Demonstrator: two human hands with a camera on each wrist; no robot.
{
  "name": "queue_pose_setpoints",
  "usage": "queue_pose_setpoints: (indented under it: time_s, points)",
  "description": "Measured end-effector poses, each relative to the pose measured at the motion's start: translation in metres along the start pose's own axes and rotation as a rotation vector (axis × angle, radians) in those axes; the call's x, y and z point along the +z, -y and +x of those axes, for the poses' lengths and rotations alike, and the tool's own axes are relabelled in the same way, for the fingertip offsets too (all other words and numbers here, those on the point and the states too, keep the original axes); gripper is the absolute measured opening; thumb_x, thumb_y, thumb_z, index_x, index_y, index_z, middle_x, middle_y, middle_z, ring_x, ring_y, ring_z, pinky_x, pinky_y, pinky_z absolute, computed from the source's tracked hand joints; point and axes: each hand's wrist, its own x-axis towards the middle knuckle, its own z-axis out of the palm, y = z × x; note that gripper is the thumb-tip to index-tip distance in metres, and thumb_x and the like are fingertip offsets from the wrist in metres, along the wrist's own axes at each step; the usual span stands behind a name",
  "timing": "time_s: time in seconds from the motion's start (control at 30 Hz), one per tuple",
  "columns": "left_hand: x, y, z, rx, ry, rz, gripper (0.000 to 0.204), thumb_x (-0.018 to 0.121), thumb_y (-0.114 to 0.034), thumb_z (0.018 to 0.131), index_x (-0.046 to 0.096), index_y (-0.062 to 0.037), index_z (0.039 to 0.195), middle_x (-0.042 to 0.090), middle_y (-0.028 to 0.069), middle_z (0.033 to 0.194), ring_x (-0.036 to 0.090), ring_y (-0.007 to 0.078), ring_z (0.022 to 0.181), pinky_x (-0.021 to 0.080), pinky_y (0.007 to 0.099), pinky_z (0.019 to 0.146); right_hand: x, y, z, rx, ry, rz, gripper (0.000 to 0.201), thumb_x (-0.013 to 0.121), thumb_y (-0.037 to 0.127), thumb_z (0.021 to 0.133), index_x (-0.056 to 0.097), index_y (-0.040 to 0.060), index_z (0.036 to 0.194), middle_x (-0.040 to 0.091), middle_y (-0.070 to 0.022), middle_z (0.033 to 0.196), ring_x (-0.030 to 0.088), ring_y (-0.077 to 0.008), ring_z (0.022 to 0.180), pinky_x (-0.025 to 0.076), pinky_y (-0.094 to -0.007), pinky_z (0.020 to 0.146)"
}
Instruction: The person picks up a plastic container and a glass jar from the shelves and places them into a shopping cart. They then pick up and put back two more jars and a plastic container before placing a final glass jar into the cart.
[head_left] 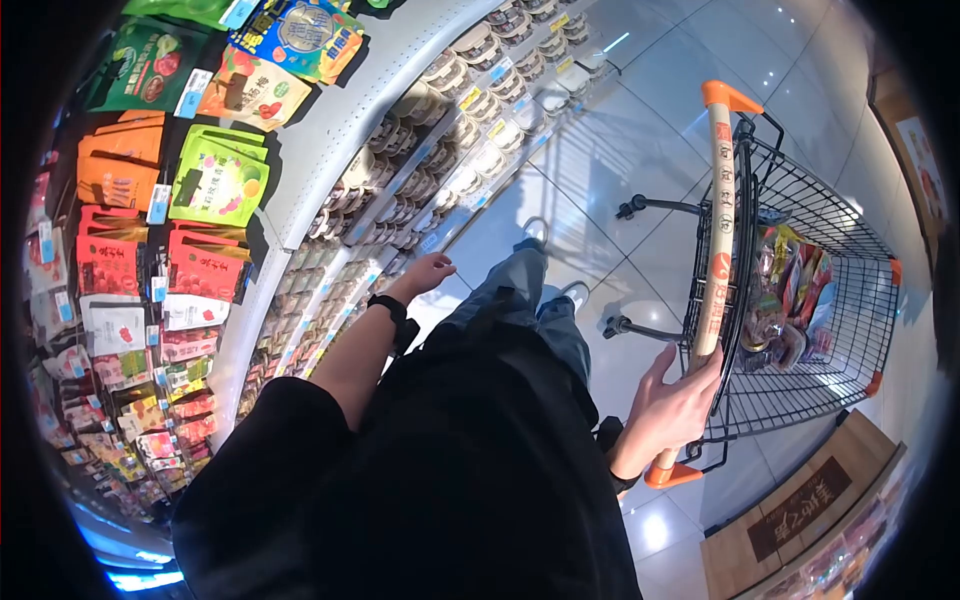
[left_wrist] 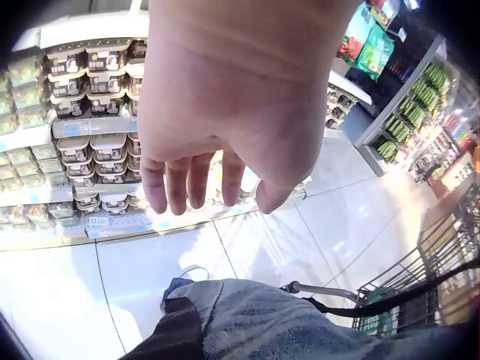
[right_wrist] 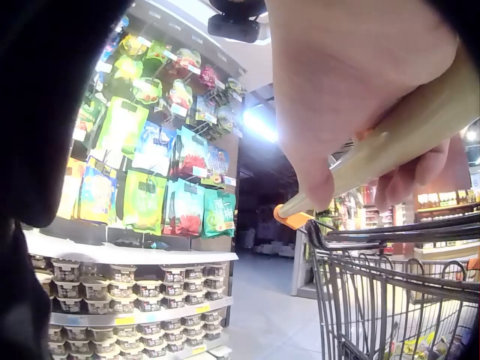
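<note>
My right hand [head_left: 668, 408] holds the near end of the pale handle [head_left: 720, 205] of a shopping cart [head_left: 896, 272]. In the right wrist view the thumb of this right hand [right_wrist: 352, 90] lies on one side of the handle and fingertips show on the other. Several colourful packaged goods [head_left: 795, 290] lie inside the wire basket. My left hand [head_left: 430, 273] hangs in the air beside the shelves, with nothing in it. Its fingers droop loosely in the left wrist view, where the left hand [left_wrist: 232, 112] overlaps rows of lidded tubs [left_wrist: 107, 79].
On the left, a shelf unit [head_left: 365, 65] carries hanging snack pouches [head_left: 218, 180] above stacked tubs [head_left: 470, 100]. Grey tiled floor [head_left: 640, 130] runs between it and the cart. A wooden display stand [head_left: 800, 490] is close to the cart's right side.
</note>
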Motion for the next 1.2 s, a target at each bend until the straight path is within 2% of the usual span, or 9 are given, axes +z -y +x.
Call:
queue_pose_setpoints:
  time_s: [0.23,0.33,0.5,0.67,0.83,0.97,1.0,1.07,1.2]
  points:
    - [-0.014,-0.029,0.054,0.098,-0.122,-0.092,0.039,0.07,-0.031,0.082,0.066,-0.0011,0.105,0.07,0.0159,0.097,0.067,0.0267,0.092,0.051,0.0349,0.082,0.012,0.02,0.026,0.142,0.066,-0.061,0.049,0.069,0.035,0.083,0.055,0.0099,0.122,0.067,-0.0081,0.101,0.068,-0.0305,0.083,0.054,-0.0409,0.063]
    - [-0.036,-0.04,0.109,0.205,-0.21,-0.137,0.037,0.071,-0.03,0.082,0.065,-0.0002,0.103,0.07,0.0155,0.094,0.067,0.0249,0.088,0.051,0.0336,0.079,0.02,0.032,0.042,0.164,0.042,-0.078,0.044,0.071,0.031,0.083,0.058,0.0095,0.118,0.067,-0.0076,0.101,0.068,-0.03,0.083,0.054,-0.0396,0.064]
    - [-0.106,-0.105,0.231,0.101,-0.351,-0.234,0.043,0.072,-0.033,0.084,0.061,-0.0007,0.11,0.067,0.0089,0.092,0.063,0.0203,0.081,0.049,0.0308,0.075,0.04,0.054,0.077,0.149,-0.076,-0.17,0.029,0.07,0.026,0.083,0.063,0.009,0.107,0.065,-0.0059,0.084,0.065,-0.0276,0.068,0.052,-0.0364,0.056]
    - [-0.186,-0.201,0.348,-0.048,-0.389,-1.034,0.04,0.072,-0.033,0.086,0.057,-0.0078,0.112,0.063,0.0044,0.096,0.059,0.0174,0.08,0.047,0.0317,0.073,0.059,0.078,0.117,0.211,-0.074,-0.24,0.02,0.071,0.016,0.082,0.064,0.0052,0.098,0.068,-0.0094,0.082,0.067,-0.0279,0.068,0.053,-0.0347,0.059]
    - [-0.217,-0.224,0.461,-0.05,-0.358,-1.202,0.03,0.063,-0.028,0.093,0.054,-0.0089,0.115,0.063,0.0062,0.099,0.06,0.0186,0.086,0.048,0.0334,0.071,0.081,0.087,0.148,0.229,-0.068,-0.334,0.019,0.07,0.012,0.083,0.063,0.0028,0.097,0.068,-0.0097,0.083,0.067,-0.026,0.067,0.053,-0.0331,0.058]
    - [-0.226,-0.22,0.506,-0.102,-0.519,-1.676,0.021,0.05,-0.023,0.099,0.056,-0.0051,0.107,0.06,0.011,0.103,0.058,0.0197,0.088,0.054,0.0317,0.076,0.093,0.099,0.169,0.261,-0.055,-0.405,0.018,0.067,0.011,0.083,0.062,0.001,0.098,0.067,-0.0107,0.083,0.066,-0.0275,0.068,0.053,-0.0343,0.062]
    - [-0.226,-0.194,0.522,-0.109,-0.506,-1.67,0.021,0.05,-0.023,0.099,0.056,-0.0051,0.107,0.06,0.011,0.103,0.058,0.0197,0.088,0.054,0.0317,0.076,0.095,0.1,0.174,0.269,-0.057,-0.421,0.018,0.067,0.011,0.084,0.063,0.0008,0.098,0.067,-0.0108,0.083,0.066,-0.0274,0.067,0.053,-0.0343,0.062]
    - [-0.222,-0.148,0.549,0.086,-0.243,-1.56,0.031,0.04,-0.028,0.102,0.052,-0.0074,0.082,0.05,0.0022,0.068,0.05,0.0136,0.062,0.042,0.0249,0.055,0.099,0.101,0.183,0.26,-0.075,-0.423,0.018,0.066,0.01,0.083,0.063,0.0004,0.098,0.067,-0.0109,0.083,0.066,-0.0275,0.067,0.052,-0.0342,0.061]
    - [-0.234,-0.207,0.505,0.034,-0.206,-1.596,0.023,0.048,-0.026,0.099,0.054,-0.007,0.088,0.052,0.0021,0.075,0.047,0.0125,0.061,0.043,0.023,0.055,0.103,0.108,0.195,0.308,-0.045,-0.452,0.017,0.065,0.008,0.083,0.063,-0.0005,0.097,0.066,-0.0113,0.082,0.065,-0.0277,0.067,0.052,-0.0346,0.062]
